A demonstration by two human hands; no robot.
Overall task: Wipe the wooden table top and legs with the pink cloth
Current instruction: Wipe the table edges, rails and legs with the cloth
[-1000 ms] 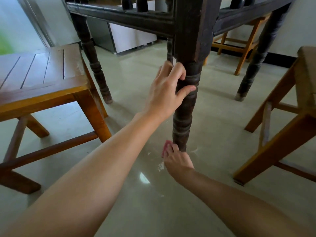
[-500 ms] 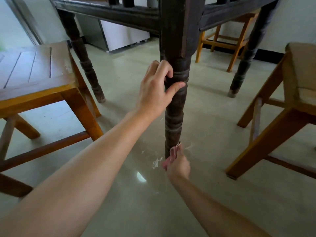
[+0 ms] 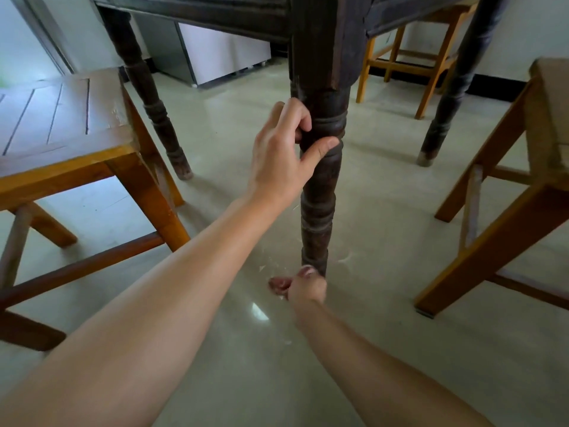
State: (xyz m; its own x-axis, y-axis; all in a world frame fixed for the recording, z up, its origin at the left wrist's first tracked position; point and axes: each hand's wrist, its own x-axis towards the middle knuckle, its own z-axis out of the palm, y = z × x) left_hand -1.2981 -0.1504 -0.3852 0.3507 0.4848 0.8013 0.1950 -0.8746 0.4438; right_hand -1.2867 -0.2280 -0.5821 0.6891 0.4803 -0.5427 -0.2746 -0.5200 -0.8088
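Note:
The dark wooden table fills the top of the head view, seen from below. Its nearest turned leg [image 3: 318, 195] runs down the middle to the floor. My left hand [image 3: 281, 155] grips this leg just under the square top block, thumb across the front. My right hand [image 3: 308, 288] is at the foot of the same leg, closed on the pink cloth [image 3: 278, 285], which pokes out to the left of the fingers and touches the floor. Two more dark legs stand behind, one at the left [image 3: 147, 97] and one at the right [image 3: 455, 87].
A light wooden stool [image 3: 70, 131] stands close on the left. Another stool [image 3: 505, 208] is close on the right, and a third [image 3: 409, 60] stands behind the table. Pale dust marks the glossy floor [image 3: 369, 192] around the leg's foot. A white cabinet [image 3: 221, 57] stands at the back.
My right hand has shifted with the cloth from the left side of the leg's foot to its front, dropping to the floor. The left hand keeps its grip higher up.

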